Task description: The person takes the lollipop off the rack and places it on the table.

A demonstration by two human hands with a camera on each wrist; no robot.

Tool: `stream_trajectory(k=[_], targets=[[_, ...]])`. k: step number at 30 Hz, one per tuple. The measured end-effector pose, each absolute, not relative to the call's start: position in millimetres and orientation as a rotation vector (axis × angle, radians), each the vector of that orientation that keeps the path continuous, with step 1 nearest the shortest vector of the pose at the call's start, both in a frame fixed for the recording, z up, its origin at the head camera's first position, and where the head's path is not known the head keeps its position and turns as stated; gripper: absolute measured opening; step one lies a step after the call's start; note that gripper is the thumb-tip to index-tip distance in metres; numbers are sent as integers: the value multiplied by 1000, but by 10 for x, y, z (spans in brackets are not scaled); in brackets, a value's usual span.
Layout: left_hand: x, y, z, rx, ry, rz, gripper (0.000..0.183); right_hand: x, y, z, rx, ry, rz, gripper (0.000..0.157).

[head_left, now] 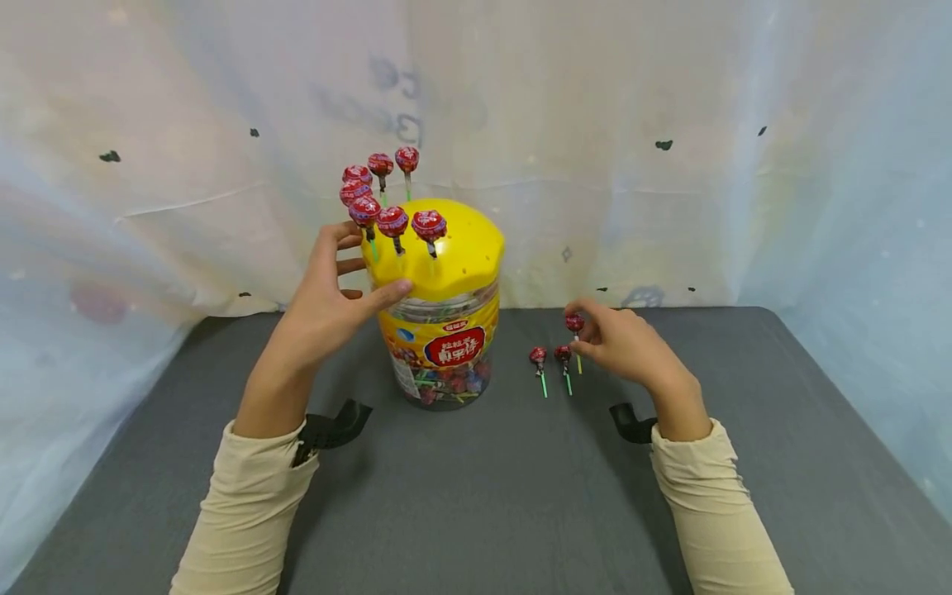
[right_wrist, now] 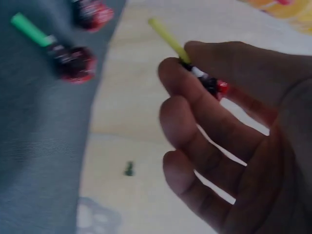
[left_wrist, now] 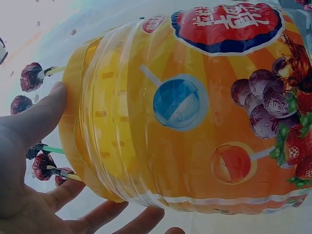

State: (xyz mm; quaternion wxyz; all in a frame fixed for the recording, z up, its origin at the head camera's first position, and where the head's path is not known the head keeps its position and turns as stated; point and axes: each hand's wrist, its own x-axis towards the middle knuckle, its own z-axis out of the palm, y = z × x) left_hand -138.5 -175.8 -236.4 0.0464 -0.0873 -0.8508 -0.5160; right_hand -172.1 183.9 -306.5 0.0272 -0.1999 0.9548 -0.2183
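Observation:
A clear plastic jar [head_left: 446, 351] with a yellow lid [head_left: 476, 248] and a fruit-printed label stands upright on the table. Several red-wrapped lollipops [head_left: 392, 221] stick up out of the lid along its left side and front. My left hand [head_left: 327, 297] holds the jar by the lid, thumb at the front and fingers spread round the left side. In my right hand [head_left: 621, 343], thumb and index finger pinch a lollipop [right_wrist: 209, 84] just below its wrapped head, and its yellow stick points away from the palm. Two lollipops with green sticks, one left [head_left: 539, 355] and one right [head_left: 564, 355], lie beside this hand.
A dark grey table [head_left: 476, 496] spreads under everything. Behind it and at both sides hangs a pale, printed sheet [head_left: 535, 99]. Through the jar's lower wall more wrapped candies [head_left: 454, 384] show. Black wrist mounts [head_left: 338, 423] jut inward from both sleeves.

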Motion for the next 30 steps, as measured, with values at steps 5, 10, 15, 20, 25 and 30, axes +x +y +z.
stream_trajectory(k=[5,10,15,20,25,30], targets=[[-1392,-1740,-2382,-265,-2594,-1562,92,-1836,1890,-3264,-477,2929,-520,42],[-1398,-1730,-2383,-262,-2584,-1563,91,-1910,1908,-3402,-383,2909,-411,43],[-1388,-1746,-2377,-256,-2587,-1555,91,-1952,1889,-3482,-381,2858,-407,43],[-1392,-1734,-2373,-263,-2592,-1558,91,-1958,1898,-3518,-367,2838,-418,42],[-1388,-1754,-2379,-260,-2592,-1573,90,-1983,1905,-3558,-367,2840,-430,44],[-1385,-1754,-2386,-261,-2586,-1578,90,-1991,1927,-3589,-343,2869,-422,44]])
